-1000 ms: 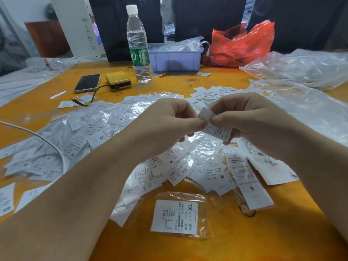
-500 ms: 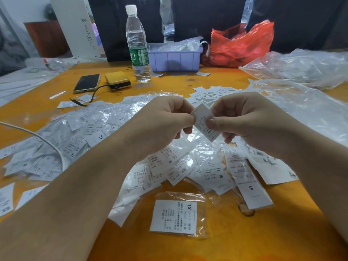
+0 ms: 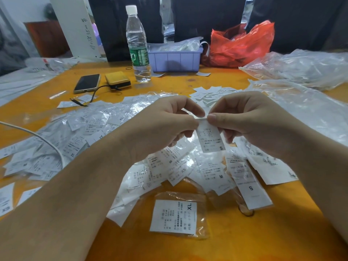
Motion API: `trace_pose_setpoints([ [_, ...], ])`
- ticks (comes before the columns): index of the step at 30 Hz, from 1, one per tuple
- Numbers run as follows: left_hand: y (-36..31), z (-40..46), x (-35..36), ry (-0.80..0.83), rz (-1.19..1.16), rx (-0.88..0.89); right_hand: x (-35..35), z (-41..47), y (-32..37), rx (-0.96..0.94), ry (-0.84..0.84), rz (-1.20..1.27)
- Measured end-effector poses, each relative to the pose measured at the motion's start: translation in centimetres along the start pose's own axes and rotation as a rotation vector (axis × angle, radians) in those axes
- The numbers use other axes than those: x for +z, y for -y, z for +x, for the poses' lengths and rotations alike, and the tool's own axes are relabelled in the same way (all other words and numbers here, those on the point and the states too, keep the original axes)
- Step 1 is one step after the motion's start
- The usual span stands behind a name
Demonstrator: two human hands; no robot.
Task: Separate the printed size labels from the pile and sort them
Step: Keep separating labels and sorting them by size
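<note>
Both hands pinch one label point(image 3: 211, 137) by its top edge: the left hand point(image 3: 165, 125) and right hand point(image 3: 250, 119) each have thumb and forefinger closed on it, fingertips nearly meeting. It hangs below the grip, above the pile point(image 3: 116, 147) on the orange bench point(image 3: 263, 232), printed "S". The likely slip: thin, limp sheets cling together, so two could pass as one, or the slick clear sleeves beneath could snag and scatter.

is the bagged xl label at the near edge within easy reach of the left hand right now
Probably yes, once freed: the left hand pinches the white S label together with the right hand, but the XL label in its clear bag lies uncovered on the orange table just below.
</note>
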State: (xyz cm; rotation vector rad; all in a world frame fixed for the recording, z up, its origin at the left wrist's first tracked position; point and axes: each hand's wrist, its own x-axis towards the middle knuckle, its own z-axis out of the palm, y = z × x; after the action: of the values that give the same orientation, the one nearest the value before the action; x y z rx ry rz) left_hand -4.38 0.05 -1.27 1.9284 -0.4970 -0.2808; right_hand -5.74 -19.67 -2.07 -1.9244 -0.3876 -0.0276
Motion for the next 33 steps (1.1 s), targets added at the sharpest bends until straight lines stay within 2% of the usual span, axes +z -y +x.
trace_pose_setpoints([
  [5,0.11,0.14,-0.23,-0.048,-0.052,0.017,-0.01,-0.06,0.04,-0.006,-0.022,-0.007],
  [14,0.16,0.08,0.03,-0.039,0.049,-0.051,-0.15,-0.11,0.24,-0.023,-0.113,0.077],
  [25,0.02,0.05,0.17,-0.057,-0.003,-0.010,0.04,-0.09,0.19,-0.007,0.027,0.076],
  [33,0.02,0.10,-0.48,-0.183,-0.127,0.003,-0.38,-0.12,0.15,-0.027,-0.046,-0.025],
])
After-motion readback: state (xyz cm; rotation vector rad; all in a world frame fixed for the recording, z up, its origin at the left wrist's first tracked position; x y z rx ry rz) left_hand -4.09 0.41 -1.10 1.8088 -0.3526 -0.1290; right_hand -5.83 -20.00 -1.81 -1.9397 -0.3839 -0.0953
